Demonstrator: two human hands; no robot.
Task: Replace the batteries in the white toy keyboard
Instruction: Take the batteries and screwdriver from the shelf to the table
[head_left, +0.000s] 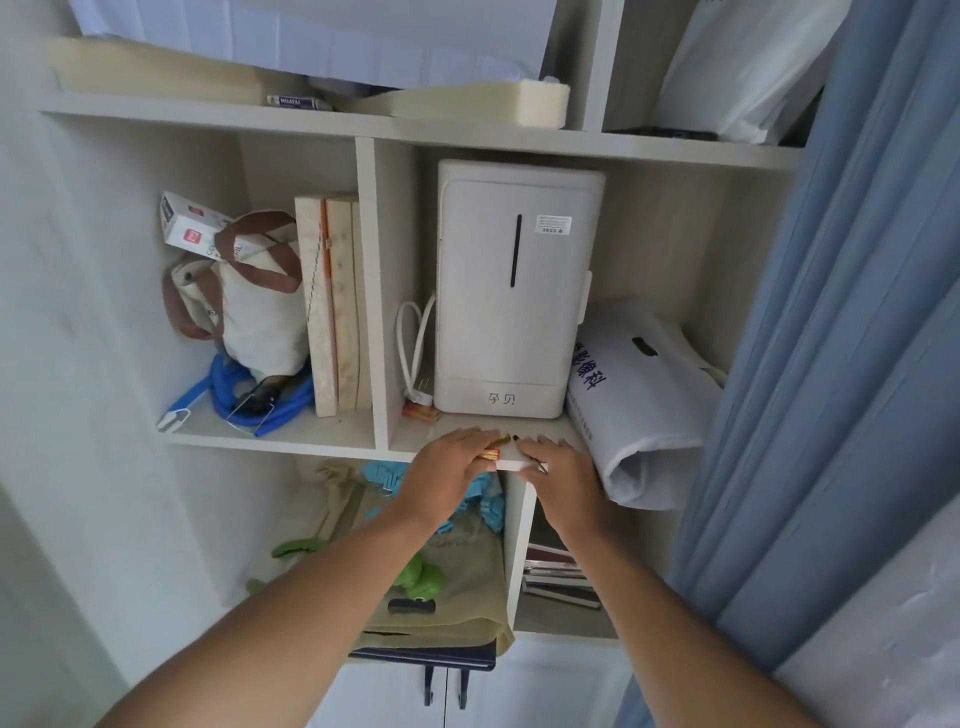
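nearest the camera, two bare forearms rise from the lower frame toward the shelf edge (457, 451) at centre. the left hand (451, 467) lies on that edge with fingers curled over small gold-and-red batteries (493, 448), gripping them. the right hand (558, 467) rests just beside it, fingers mostly flat on the shelf; a dark tip shows at its fingertips and a small glint under the hand, and we cannot tell whether it is grasping anything. a further pack of orange batteries (422, 413) lies deeper on the shelf, just left of the white appliance (511, 291) and below a coiled white cable (413, 338). a rolled white bag (644, 410) sits at right, a blue curtain (857, 312) beyond it.

the white toy keyboard is not in view. we judge the step in hand to be collecting batteries at the shelf. the next move calls for a secure hold on the cells, lifting them off the shelf and carrying them to the keyboard without dropping any.
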